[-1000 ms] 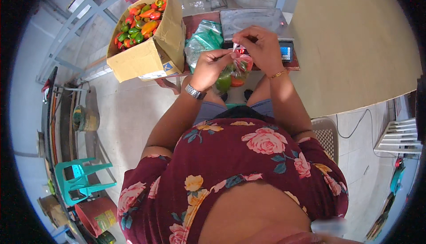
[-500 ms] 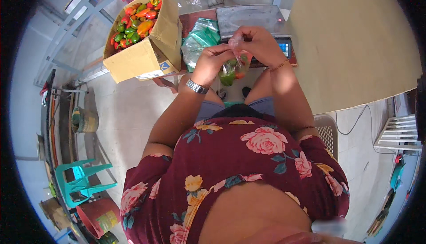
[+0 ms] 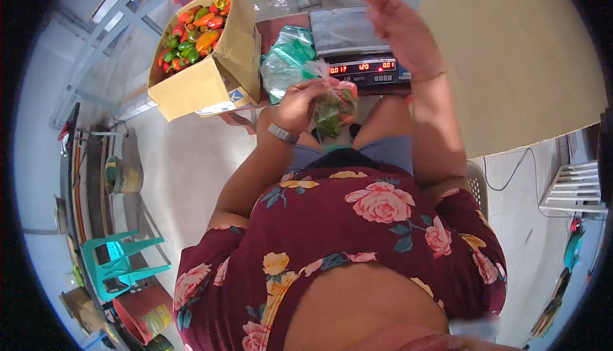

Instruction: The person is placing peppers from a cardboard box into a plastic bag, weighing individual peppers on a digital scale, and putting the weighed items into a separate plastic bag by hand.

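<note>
A clear plastic bag of green and red peppers (image 3: 334, 109) hangs from my left hand (image 3: 299, 104), which pinches its gathered neck. The neck's loose end sticks up above my fingers. My right hand (image 3: 397, 24) is away from the bag, raised over the right edge of a digital weighing scale (image 3: 338, 33). Motion smears its fingers, and I see nothing held in them. Red digits glow on the scale's front display panel. Left of the scale lie green and clear plastic bags (image 3: 288, 57), close to my left hand.
A cardboard box (image 3: 191, 92) full of red, orange and green peppers stands at the far left. To the right is a large tan board or tabletop (image 3: 511, 63). A green plastic chair (image 3: 118, 261) and a red bucket (image 3: 143, 312) are at lower left.
My right hand has let go of the bag's neck and moved up and right, uncovering the scale's display. My left hand keeps hold of the bag, nearly in place.
</note>
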Demonstrator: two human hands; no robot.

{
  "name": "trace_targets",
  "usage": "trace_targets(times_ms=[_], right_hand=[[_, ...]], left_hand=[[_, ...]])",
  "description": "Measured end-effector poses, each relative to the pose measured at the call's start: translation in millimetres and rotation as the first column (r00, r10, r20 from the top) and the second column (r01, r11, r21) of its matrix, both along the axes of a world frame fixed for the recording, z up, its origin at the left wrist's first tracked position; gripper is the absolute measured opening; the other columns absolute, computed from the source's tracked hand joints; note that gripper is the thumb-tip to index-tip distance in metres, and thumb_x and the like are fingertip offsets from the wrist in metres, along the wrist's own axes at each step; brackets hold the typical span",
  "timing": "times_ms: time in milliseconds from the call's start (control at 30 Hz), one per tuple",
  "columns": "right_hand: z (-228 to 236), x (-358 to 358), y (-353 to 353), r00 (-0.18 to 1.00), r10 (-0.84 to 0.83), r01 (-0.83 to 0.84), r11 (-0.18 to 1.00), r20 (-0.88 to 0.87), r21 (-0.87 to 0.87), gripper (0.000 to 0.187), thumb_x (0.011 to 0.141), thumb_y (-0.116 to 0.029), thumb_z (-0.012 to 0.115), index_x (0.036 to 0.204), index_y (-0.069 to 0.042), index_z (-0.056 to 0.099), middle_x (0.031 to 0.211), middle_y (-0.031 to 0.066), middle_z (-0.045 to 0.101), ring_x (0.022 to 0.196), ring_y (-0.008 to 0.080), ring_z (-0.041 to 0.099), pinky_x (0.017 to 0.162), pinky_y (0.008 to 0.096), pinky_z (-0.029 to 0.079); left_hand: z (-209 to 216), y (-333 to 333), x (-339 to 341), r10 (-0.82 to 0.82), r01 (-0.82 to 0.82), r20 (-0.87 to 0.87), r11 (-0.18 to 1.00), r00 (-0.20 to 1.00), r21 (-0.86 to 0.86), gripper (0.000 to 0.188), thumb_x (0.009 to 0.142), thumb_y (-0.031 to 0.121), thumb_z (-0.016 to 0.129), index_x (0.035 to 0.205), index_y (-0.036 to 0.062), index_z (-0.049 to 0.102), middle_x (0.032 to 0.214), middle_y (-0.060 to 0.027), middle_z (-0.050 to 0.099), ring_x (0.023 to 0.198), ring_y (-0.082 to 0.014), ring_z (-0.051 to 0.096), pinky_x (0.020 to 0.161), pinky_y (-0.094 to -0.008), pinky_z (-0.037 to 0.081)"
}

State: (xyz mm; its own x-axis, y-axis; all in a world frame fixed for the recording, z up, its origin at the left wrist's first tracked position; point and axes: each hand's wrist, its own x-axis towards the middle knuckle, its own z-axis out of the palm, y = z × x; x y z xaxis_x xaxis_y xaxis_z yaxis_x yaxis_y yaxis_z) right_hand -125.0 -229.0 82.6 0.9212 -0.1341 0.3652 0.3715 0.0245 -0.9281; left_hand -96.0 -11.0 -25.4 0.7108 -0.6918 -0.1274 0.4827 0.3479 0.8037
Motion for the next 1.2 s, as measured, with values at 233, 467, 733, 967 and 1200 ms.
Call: trace_targets(times_ms=[233, 467, 733, 967, 1200], right_hand=[[-57, -2, 40, 0.89, 0.213, -0.34, 0.9, -0.404, -0.272, 0.026, 0.08, -0.02, 0.066, 0.098, -0.002, 0.063, 0.081, -0.0006, 0.058, 0.072, 0.0059, 0.05, 0.063, 0.0205, 0.041], [-49, 0, 48, 0.967, 0.167, -0.213, 0.944, -0.192, -0.252, 0.019, 0.082, -0.019, 0.063, 0.082, 0.0, 0.065, 0.068, 0.0001, 0.057, 0.063, 0.0049, 0.05, 0.056, 0.0205, 0.039], [-35, -6, 53, 0.993, 0.085, -0.106, 0.949, -0.083, -0.297, 0.019, 0.086, -0.015, 0.059, 0.08, 0.002, 0.064, 0.067, 0.0004, 0.055, 0.059, 0.0047, 0.047, 0.053, 0.0193, 0.037], [10, -11, 54, 0.994, -0.01, 0.057, 0.891, 0.106, -0.45, 0.021, 0.083, -0.019, 0.062, 0.081, 0.002, 0.065, 0.068, 0.0009, 0.056, 0.062, 0.0052, 0.047, 0.056, 0.0223, 0.038], [12, -8, 43, 0.998, 0.029, -0.049, 0.909, -0.054, -0.414, 0.022, 0.082, -0.02, 0.063, 0.081, 0.001, 0.065, 0.07, -0.0009, 0.055, 0.066, 0.0043, 0.048, 0.059, 0.0222, 0.039]], left_hand=[[25, 0, 4, 0.005, -0.04, 0.243, 0.99, 0.97, 0.137, 0.019, 0.081, 0.005, 0.055, 0.095, -0.0042, 0.061, 0.092, -0.0093, 0.064, 0.083, -0.0151, 0.061, 0.075, -0.0266, 0.047], [27, -6, 7, 0.036, -0.038, 0.046, 0.998, 0.998, 0.048, 0.017, 0.08, 0.009, 0.053, 0.09, -0.0026, 0.06, 0.086, -0.0072, 0.062, 0.077, -0.0156, 0.06, 0.072, -0.0279, 0.047], [38, -9, 4, 0.04, -0.04, 0.059, 0.999, 0.997, 0.01, 0.02, 0.077, 0.01, 0.055, 0.093, -0.002, 0.06, 0.089, -0.0079, 0.062, 0.078, -0.0162, 0.06, 0.073, -0.0287, 0.047], [39, -9, 0, -0.014, 0.014, 0.02, 1.0, 1.0, 0.006, 0.021, 0.08, 0.008, 0.052, 0.096, -0.0034, 0.059, 0.095, -0.0106, 0.062, 0.088, -0.0184, 0.06, 0.081, -0.032, 0.046], [56, -3, 12, -0.021, 0.033, 0.099, 0.992, 0.995, -0.125, 0.027, 0.09, 0.012, 0.05, 0.108, -0.0068, 0.055, 0.107, -0.0146, 0.06, 0.097, -0.0209, 0.057, 0.085, -0.0338, 0.046]])
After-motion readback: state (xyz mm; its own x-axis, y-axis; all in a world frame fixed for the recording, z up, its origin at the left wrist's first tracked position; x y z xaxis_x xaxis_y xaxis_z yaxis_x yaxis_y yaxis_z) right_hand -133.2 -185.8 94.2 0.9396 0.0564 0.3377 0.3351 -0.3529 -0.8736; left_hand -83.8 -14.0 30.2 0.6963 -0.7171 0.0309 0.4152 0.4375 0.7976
